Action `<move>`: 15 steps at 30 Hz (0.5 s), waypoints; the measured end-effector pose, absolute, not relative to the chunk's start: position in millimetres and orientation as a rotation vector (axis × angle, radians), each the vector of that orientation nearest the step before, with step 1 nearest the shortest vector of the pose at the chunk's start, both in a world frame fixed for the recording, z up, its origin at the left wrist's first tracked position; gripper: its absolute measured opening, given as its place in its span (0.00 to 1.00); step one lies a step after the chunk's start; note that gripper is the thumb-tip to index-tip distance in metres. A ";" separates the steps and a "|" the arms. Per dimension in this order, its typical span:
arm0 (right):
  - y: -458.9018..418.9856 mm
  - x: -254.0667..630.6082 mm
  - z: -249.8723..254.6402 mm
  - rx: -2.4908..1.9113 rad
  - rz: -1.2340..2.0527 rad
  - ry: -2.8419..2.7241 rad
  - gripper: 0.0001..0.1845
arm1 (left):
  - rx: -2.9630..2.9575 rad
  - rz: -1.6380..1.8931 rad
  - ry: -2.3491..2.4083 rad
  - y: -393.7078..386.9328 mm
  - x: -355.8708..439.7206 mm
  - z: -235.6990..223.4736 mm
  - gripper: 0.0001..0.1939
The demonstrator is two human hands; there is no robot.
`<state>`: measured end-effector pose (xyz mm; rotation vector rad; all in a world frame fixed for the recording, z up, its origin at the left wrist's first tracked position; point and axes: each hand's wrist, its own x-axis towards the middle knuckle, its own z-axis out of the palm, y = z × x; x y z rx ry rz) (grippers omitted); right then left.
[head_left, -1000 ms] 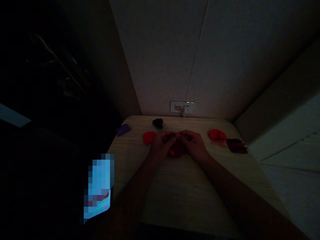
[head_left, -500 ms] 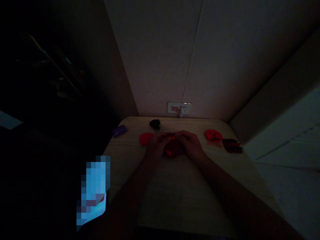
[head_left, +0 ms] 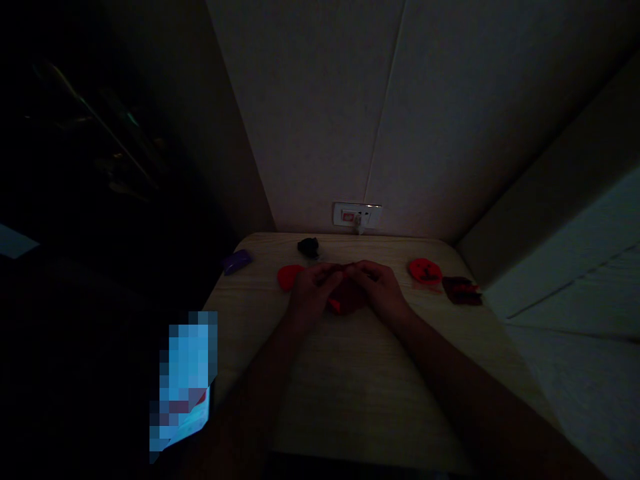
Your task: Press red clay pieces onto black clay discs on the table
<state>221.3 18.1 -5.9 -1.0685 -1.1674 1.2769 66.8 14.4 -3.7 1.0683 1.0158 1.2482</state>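
My left hand (head_left: 311,293) and my right hand (head_left: 384,288) meet over the middle of the wooden table. Between them is a dark red, soft-looking piece (head_left: 350,300), its far edge pinched by the fingers and thumbs of both hands. A brighter red bit (head_left: 334,305) shows at its near left side, close to my left hand. The fingertips overlap the piece, and dim light hides exactly how it is gripped. Just left of my left hand lies a flat, bright red rounded piece (head_left: 289,277), partly covered by that hand.
Behind lie a black object (head_left: 309,247) and a purple packet (head_left: 237,261). To the right are a red disc with dark marks (head_left: 425,271) and a dark red piece with brighter strips (head_left: 461,291). A lit screen (head_left: 193,423) glows at lower left. The wall socket (head_left: 373,215) holds a plug.
My thumbs have drawn closer together over the far edge of the dark red piece, and less bright red shows between them. The view has shifted slightly.
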 end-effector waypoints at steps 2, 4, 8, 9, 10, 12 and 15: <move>18.0 221.3 -6.4 -1.080 1.282 -1.159 0.19 | 1.076 1.245 1.018 13.8 66.9 -3.7 0.14; 18.0 221.2 -6.9 -1.088 1.281 -1.160 0.18 | 1.091 1.242 1.030 13.9 67.1 -4.2 0.14; 19.2 221.4 -8.3 -1.082 1.265 -1.146 0.18 | 1.068 1.251 1.027 14.9 67.5 -4.5 0.13; 19.5 221.6 -8.6 -1.073 1.262 -1.133 0.18 | 1.053 1.259 1.026 15.2 67.4 -4.5 0.13; 19.6 221.7 -8.7 -1.066 1.263 -1.125 0.19 | 1.042 1.268 1.028 15.6 67.2 -4.8 0.13; 19.3 221.8 -8.7 -1.064 1.270 -1.131 0.18 | 1.049 1.289 1.052 16.1 66.6 -5.8 0.14; 18.8 221.8 -9.0 -1.091 1.270 -1.158 0.17 | 1.112 1.310 1.111 16.5 65.5 -7.5 0.14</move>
